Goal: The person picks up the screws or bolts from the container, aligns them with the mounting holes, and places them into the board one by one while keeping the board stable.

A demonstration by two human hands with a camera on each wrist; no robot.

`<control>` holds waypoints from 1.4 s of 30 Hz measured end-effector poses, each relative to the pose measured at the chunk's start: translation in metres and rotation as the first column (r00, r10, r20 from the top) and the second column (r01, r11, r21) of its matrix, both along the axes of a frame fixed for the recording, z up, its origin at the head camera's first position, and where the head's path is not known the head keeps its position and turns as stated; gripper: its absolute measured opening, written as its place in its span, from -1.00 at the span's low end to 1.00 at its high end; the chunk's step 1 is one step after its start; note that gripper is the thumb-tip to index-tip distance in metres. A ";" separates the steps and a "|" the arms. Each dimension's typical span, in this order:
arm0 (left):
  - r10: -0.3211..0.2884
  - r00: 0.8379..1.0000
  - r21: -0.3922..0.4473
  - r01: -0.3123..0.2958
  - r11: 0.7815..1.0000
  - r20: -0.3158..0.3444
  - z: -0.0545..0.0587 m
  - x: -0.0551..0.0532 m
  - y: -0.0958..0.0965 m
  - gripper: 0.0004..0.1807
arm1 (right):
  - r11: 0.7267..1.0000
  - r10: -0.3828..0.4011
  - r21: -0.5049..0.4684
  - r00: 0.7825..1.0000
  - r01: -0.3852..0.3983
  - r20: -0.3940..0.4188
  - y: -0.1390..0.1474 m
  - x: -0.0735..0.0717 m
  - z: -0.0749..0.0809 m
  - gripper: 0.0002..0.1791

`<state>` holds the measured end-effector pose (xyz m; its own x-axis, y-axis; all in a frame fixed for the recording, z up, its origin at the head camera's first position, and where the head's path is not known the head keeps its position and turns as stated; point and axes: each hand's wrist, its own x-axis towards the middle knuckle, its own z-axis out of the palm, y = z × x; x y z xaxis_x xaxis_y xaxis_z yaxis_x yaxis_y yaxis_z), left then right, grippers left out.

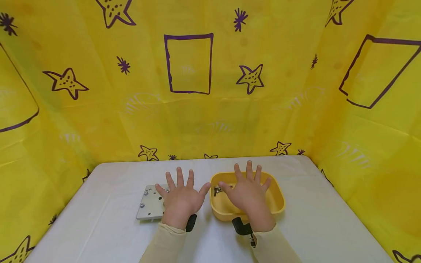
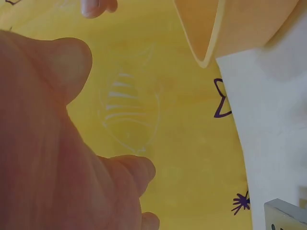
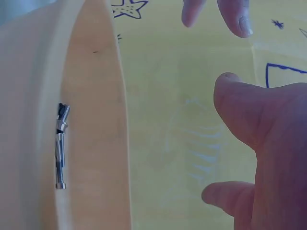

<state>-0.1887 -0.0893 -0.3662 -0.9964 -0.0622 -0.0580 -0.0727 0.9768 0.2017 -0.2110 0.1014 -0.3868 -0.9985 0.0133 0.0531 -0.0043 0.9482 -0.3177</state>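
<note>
My left hand is spread over the right part of a grey metal plate with holes and bolts, partly hiding it. My right hand is spread above an orange-yellow plastic tray. Neither hand holds anything, and the fingers of both are straight. Several metal screws lie in the tray's left side, near my right thumb; in the right wrist view the screws lie in a small cluster. The left wrist view catches the tray at the top and a corner of the plate.
A white-covered table carries the plate and the tray. Yellow sheeting with purple drawings rises behind it and on both sides. A black strap piece sits at my right wrist, another black piece at my left.
</note>
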 end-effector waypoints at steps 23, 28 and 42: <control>-0.191 0.968 0.792 -0.013 0.610 0.163 -0.064 0.000 -0.227 0.08 | 0.605 0.282 -0.792 0.953 -0.088 0.109 0.028 -0.023 -0.024 -0.18; -0.203 0.964 0.864 -0.050 0.502 0.173 -0.087 -0.003 -0.234 0.03 | 0.676 0.334 -0.729 0.928 -0.113 0.166 0.015 -0.028 -0.039 -0.21; -0.209 0.962 0.864 -0.048 0.501 0.174 -0.100 -0.011 -0.233 0.06 | 0.853 0.329 -0.461 0.938 -0.244 0.112 -0.008 -0.037 -0.060 -0.36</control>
<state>-0.1992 -0.3225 -0.4658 -0.9403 0.2258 -0.2547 -0.1705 0.3352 0.9266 -0.2479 0.0936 -0.4463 -0.9526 -0.2956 -0.0714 -0.1570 0.6793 -0.7169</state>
